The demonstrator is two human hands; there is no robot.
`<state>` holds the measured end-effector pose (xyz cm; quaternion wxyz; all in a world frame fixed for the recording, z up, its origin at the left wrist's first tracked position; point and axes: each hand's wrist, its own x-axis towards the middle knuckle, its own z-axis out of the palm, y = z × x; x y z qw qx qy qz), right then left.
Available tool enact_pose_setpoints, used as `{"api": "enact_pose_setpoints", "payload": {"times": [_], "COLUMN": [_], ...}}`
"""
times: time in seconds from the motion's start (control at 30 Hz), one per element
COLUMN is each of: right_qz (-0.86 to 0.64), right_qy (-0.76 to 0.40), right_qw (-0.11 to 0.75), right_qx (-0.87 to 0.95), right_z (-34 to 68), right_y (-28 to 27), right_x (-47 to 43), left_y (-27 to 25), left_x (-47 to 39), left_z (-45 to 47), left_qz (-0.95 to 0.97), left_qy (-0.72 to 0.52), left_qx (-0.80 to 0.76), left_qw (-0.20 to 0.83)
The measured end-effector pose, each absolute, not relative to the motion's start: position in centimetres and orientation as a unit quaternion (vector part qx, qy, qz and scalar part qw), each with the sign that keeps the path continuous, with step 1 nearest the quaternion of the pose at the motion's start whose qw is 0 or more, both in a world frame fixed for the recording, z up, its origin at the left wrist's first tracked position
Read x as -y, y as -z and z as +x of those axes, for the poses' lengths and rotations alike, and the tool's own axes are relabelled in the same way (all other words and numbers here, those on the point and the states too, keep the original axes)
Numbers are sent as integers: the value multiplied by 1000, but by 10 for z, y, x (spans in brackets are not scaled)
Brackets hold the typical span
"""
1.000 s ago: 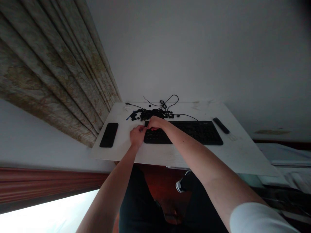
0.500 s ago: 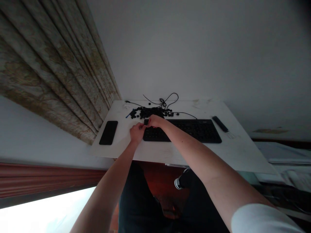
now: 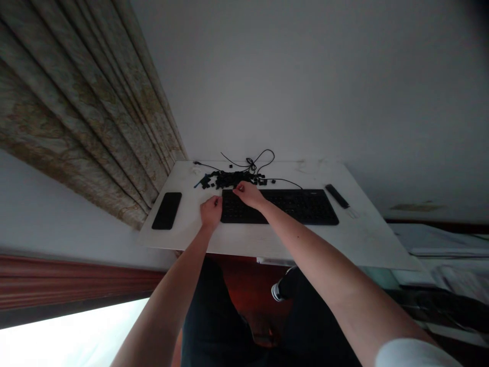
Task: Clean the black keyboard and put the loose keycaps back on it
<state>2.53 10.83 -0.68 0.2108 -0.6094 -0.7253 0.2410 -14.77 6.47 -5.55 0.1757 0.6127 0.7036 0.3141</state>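
A black keyboard [image 3: 305, 206] lies on the white table, its left part under my right hand. My right hand [image 3: 249, 194] reaches over the keyboard's upper left, fingertips pinched together at its back edge; whatever they hold is too small to make out. Beside the keyboard's left end, my left hand [image 3: 211, 210] is closed, with a small dark piece that looks like a keycap showing between thumb and fingers. Just behind the keyboard is a heap of loose black keycaps [image 3: 229, 178], partly hidden by my right hand.
A black phone [image 3: 167, 210] lies at the table's left. To the right of the keyboard is a dark-handled brush-like tool [image 3: 337, 196]. The keyboard's looped cable [image 3: 267, 151] runs along the back near the wall [image 3: 298, 92]. A patterned curtain [image 3: 95, 112] hangs at the left.
My hands have come apart: they met at the keyboard's upper left corner before. The right is now slightly right over the keyboard, the left just off its left end. The view shifted slightly.
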Motion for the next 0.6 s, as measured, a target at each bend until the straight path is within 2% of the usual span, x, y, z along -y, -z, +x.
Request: {"api": "enact_pose_setpoints", "payload": {"times": [0.17,0.37,0.6], "right_qz": [-638,-627,-616], "right_qy": [-116,24,67], "right_qw": [280,284,281], "right_qx": [707,725,733], "right_z": [80,121,123], "right_y": [28,57,59], "right_x": [-72,-27,-18], "left_y": [55,54,50], "left_x": [-66,-66,-71], "left_z": [-145,-142,-140], "left_qz": [608,603,598], "left_qy": [-313,-303,-267], "left_qx": [-709,-718,-735], "left_qw": [175,171,178]}}
